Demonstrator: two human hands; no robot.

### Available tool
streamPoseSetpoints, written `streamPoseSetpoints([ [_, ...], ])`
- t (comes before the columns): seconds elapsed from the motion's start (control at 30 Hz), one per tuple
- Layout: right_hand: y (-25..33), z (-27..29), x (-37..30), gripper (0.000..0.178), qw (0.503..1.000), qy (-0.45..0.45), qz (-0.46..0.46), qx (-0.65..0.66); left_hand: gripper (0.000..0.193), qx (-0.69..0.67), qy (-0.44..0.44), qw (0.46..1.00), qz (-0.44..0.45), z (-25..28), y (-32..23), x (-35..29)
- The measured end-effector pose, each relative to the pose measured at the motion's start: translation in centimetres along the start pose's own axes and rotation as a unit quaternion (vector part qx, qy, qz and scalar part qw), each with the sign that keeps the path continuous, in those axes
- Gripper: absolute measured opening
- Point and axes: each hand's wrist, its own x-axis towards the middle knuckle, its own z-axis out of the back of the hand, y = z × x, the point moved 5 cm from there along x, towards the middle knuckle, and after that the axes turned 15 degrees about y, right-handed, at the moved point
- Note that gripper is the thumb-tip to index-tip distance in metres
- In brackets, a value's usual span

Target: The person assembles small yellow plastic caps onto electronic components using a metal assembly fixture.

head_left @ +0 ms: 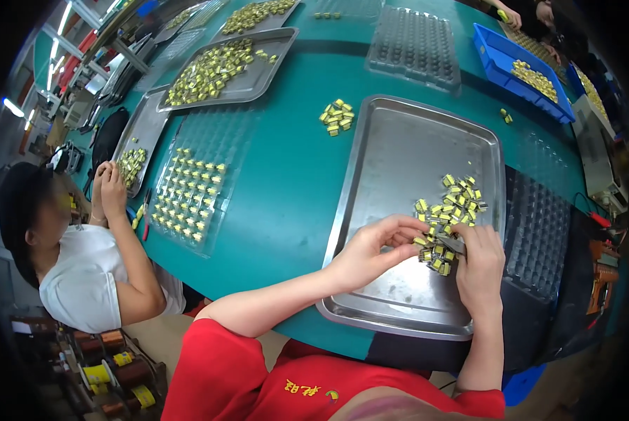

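My left hand [379, 249] is closed, its thumb and fingertips pinched at a small yellow-wrapped transformer [420, 241] low over the pile. My right hand [481, 265] grips a flat, dark grey metal tool [451, 243], its tip pointing toward the left fingertips. Fingers hide the tool's back end, so its exact kind does not show. Beneath both hands, a heap of yellow-wrapped transformers [455, 200] with dark metal cores lies in the right part of a steel tray [406, 154].
A small pile of transformers [337, 117] sits left of the tray. Clear blister trays [539, 231] lie right; another, partly filled [192, 189], lies left. Farther back are a loaded steel tray [258, 88] and a blue bin [497, 70]. A co-worker [83, 274] sits left.
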Motion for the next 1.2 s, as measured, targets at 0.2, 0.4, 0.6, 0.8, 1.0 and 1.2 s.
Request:
streamPoseSetpoints([
  [0.2, -0.5, 0.8, -1.3, 0.039, 0.999, 0.021, -0.043, -0.015, 0.027, -0.019, 0.047, 0.997, -0.059, -0.5, 0.0, 1.8],
  [0.4, 0.6, -0.7, -0.1, 0.033, 0.999, 0.047, 0.007, 0.0, 0.022, 0.0, -0.012, 0.999, -0.046, 0.5, -0.6, 0.7],
  [0.6, 0.1, -0.4, -0.6, 0.041, 0.998, 0.059, -0.022, -0.011, 0.02, 0.051, 0.005, 0.998, -0.043, 0.1, -1.1, 1.2],
  [0.8, 0.1, -0.7, -0.7, 0.044, 0.999, 0.037, -0.023, -0.013, 0.027, 0.017, 0.011, 1.0, -0.013, 0.2, -0.7, 0.7],
  [1.0, 0.2, -0.8, 0.3, 0.042, 1.0, 0.003, 0.012, -0.021, 0.028, -0.062, 0.002, 0.997, 0.049, 1.0, -0.4, 0.5],
  [1.2, -0.2, -0.6, -0.4, 0.04, 0.999, -0.019, 0.025, -0.032, 0.034, -0.034, 0.031, 0.998, 0.03, 0.5, -0.4, 0.8],
])
